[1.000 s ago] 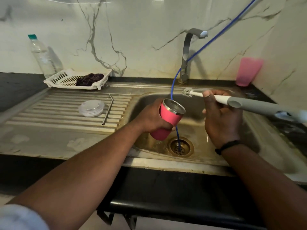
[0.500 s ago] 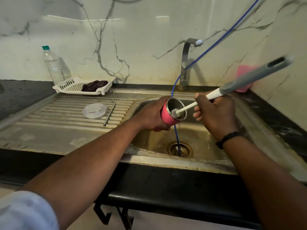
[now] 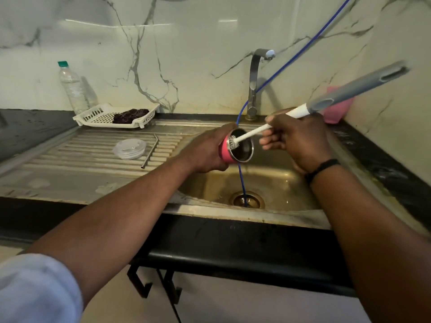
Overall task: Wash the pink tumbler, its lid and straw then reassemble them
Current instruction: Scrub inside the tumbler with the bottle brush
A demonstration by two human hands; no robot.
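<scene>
Far left of frame, against the marble wall: a clear water bottle (image 3: 74,89) standing upright, and just to its right a white slotted tray (image 3: 102,116) with a dark scrubbing pad (image 3: 130,112) lying in it. Left of centre, on the ribbed draining board (image 3: 70,157): the clear lid (image 3: 130,148) lying flat and, just beside it, the bent metal straw (image 3: 150,151) — both apart from the tumbler, neither yet in hand.

Centre of frame, above the sink basin (image 3: 275,183): left hand (image 3: 206,151) wrapped round the body of the pink tumbler (image 3: 235,148), fingers curled about it, mouth tipped toward the right. Inside the steel mouth, the bristle head of the bottle brush (image 3: 249,135), against the near-left inner wall. Behind and below, a blue hose (image 3: 240,180) running down into the drain (image 3: 247,200); tap (image 3: 253,82) at centre back, no water seen flowing.

Right of centre: right hand (image 3: 296,138) closed round the white shaft of the brush, grey handle slanting off to the upper right. Behind that handle, a pink cup (image 3: 338,110) in the corner.

Step in hand, by the look of it: scrubbing the tumbler's interior. Next move likely calls for pushing the brush deeper and twisting to reach the base, then a rinse — lid and straw still to be washed before reassembly.
</scene>
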